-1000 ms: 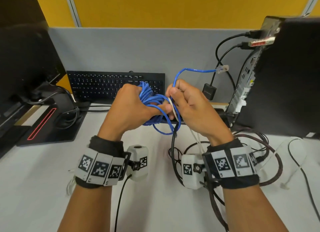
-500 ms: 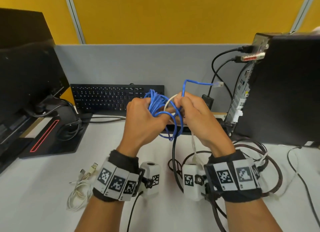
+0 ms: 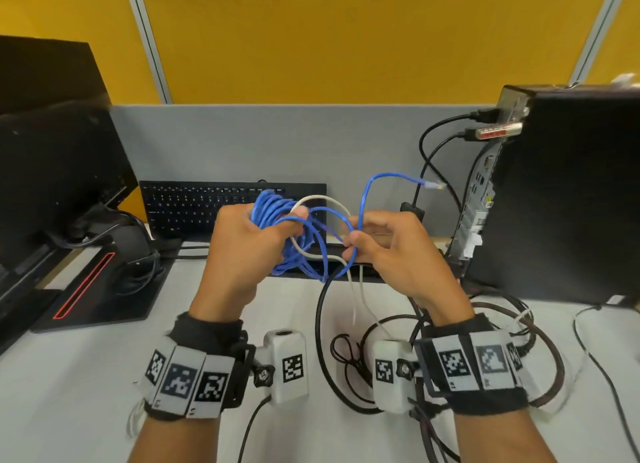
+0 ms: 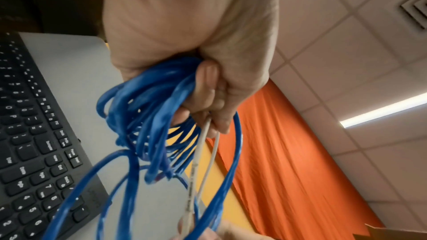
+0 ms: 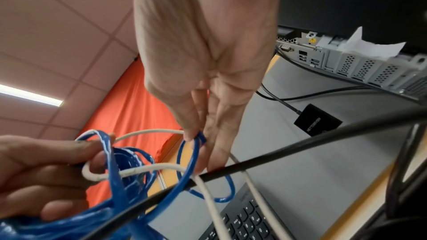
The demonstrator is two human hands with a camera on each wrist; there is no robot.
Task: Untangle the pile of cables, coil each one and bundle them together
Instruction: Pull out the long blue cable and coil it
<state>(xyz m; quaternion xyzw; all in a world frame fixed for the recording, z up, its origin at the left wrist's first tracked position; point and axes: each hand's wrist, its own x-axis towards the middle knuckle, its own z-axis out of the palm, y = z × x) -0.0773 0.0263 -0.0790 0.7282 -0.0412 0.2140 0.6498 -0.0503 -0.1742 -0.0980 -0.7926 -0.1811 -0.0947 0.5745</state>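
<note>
Nearest, on the table [image 3: 86, 386] between the wrists, black cables [image 3: 320, 327] and a brown braided cable [image 3: 554, 355] are lying loose and looping, still uncoiled.

Above them the left hand [image 3: 242, 254] is gripping the blue cable [image 3: 277, 216] coil in a closed fist, held up off the table; in the left wrist view its fingers [image 4: 208, 87] are curling round the strands with a white cable [image 4: 203, 140] trapped alongside. The right hand [image 3: 391, 251] is pinching one blue turn between thumb and fingers [image 5: 196, 125], other fingers nearly straight. The white cable is looping through the blue turns and trailing down to the table, and a black cable is crossing under the pinch.

Likely step: wrapping the last blue length while the white one is caught in it. To do it well, the left fist is best staying firm so the turns are not springing apart, and the white loop wants sliding out before the next wrap. The free blue end with its plug [image 3: 433, 184] is sticking up toward the right and could snag.

Room: open table near left. Farther back the keyboard [image 3: 194, 203] is lying just behind the hands, the monitor stand [image 3: 104, 282] is crowding the left and the computer tower [image 3: 571, 192] with plugged leads is crowding the right.
</note>
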